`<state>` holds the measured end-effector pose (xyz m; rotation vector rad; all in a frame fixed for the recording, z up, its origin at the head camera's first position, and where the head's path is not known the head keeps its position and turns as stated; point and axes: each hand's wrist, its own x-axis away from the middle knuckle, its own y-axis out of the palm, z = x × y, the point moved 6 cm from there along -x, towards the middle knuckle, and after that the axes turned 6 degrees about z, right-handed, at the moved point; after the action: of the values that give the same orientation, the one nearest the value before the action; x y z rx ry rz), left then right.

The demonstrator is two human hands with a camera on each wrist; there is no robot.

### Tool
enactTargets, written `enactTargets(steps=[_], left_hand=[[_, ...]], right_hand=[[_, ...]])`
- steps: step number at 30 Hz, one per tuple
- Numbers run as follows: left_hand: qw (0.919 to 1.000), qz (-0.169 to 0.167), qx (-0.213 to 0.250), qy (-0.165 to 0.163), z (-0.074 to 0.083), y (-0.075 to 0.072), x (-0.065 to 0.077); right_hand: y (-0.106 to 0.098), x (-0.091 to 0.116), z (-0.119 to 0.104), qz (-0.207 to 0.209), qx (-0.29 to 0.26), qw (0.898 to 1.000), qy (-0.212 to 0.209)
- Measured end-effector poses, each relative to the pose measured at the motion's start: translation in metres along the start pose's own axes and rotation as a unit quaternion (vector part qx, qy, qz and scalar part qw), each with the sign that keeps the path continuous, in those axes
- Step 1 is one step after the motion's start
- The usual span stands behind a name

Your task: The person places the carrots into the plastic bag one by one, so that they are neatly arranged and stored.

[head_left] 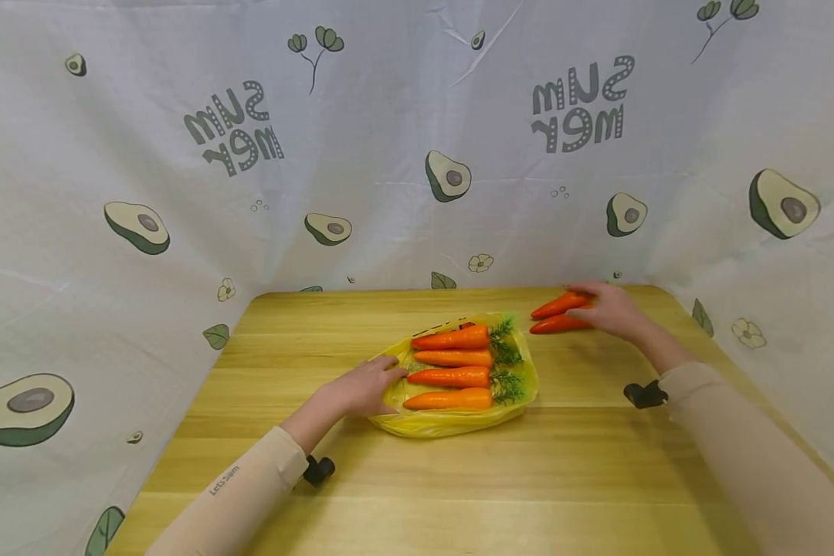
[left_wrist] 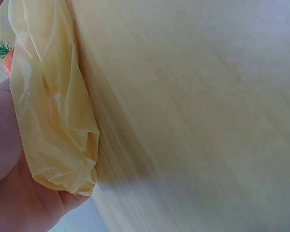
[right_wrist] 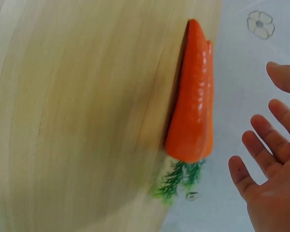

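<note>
Several orange carrots with feathery green tops lie side by side in a yellow plastic bag, their tips toward the left. My left hand holds the bag at its left end, thumb toward the near side. In the left wrist view, the crinkled bag covers part of that hand. Off to the right, two more carrots lie on the table. My right hand hovers over their leafy ends with fingers spread. The right wrist view shows the palm and fingers apart from the carrots.
A pale wooden table bears everything. White cloth printed with avocados, leaves and lettering hangs behind and along both sides. Dark wrist-camera mounts sit under the cream sleeves.
</note>
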<state>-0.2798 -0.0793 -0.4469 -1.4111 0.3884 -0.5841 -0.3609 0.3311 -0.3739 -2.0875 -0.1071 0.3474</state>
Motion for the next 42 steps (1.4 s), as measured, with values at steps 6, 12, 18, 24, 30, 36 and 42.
enactTargets(steps=[6,12,18,24,30,36,42], left_hand=[[1.0,-0.002,0.002,-0.003,-0.002,0.001,0.0],[1.0,-0.001,-0.002,-0.003,-0.001,0.0,0.0],[1.0,-0.001,-0.004,-0.001,-0.001,0.0,-0.002],[1.0,-0.002,-0.005,-0.002,0.0,-0.001,-0.001],[1.0,-0.003,-0.003,0.0,0.001,-0.001,0.0],[1.0,-0.003,0.0,-0.003,0.0,0.0,0.0],[1.0,-0.004,-0.007,-0.002,0.0,0.0,-0.001]], right_hand=[[0.002,0.002,0.011,-0.021,-0.032,0.999,0.004],[0.006,0.003,0.023,-0.028,-0.047,0.998,0.011],[0.008,0.002,0.04,-0.034,-0.005,0.999,0.022],[0.01,0.002,0.05,-0.043,0.007,0.998,0.044],[0.015,0.0,0.054,-0.04,0.02,0.998,0.039],[0.019,-0.001,0.063,-0.042,0.035,0.997,0.054],[0.017,-0.001,0.067,-0.029,0.073,0.997,0.022]])
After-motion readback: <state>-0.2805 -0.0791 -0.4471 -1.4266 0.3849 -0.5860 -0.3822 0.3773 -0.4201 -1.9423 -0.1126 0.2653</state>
